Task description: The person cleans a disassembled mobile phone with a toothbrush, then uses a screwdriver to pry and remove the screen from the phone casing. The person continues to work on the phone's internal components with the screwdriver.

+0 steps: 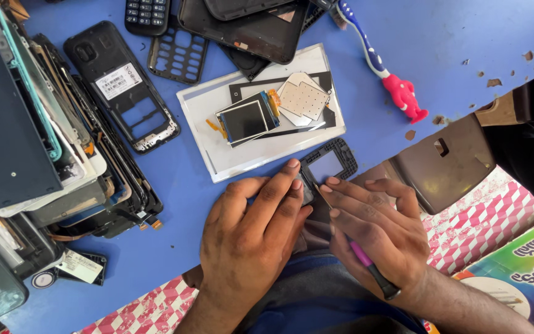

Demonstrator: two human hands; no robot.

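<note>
My left hand (248, 238) fingers pinch the black phone frame (329, 164) at frame centre; right hand (375, 232) grips the pink-handled tool (369, 269), whose tip could slip and gouge it

Single head view, close, straight down over blue table (403, 37).
</note>
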